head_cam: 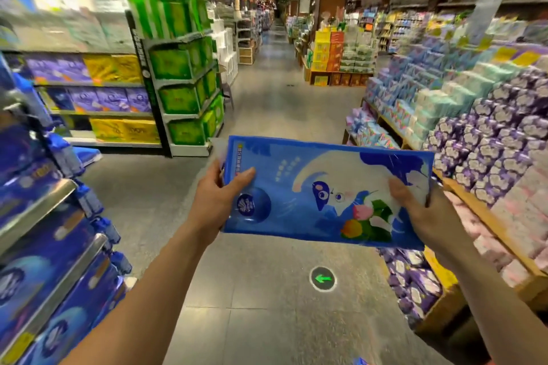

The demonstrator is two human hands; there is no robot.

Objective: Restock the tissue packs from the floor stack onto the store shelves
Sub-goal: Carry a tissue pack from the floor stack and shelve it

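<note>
A blue tissue pack [320,187] with a white cat and flowers printed on it is held flat in front of me over the aisle floor. My left hand [221,195] grips its left edge, thumb on top. My right hand [415,201] grips its right edge. At my left stands a metal shelf [44,207] filled with matching blue tissue packs. The floor stack is out of view.
A wooden display [486,216] of purple, pink and teal packs runs along my right. Shelves of green, yellow and purple packs [178,92] stand at the left ahead. The grey aisle floor bears a green arrow marker [322,278].
</note>
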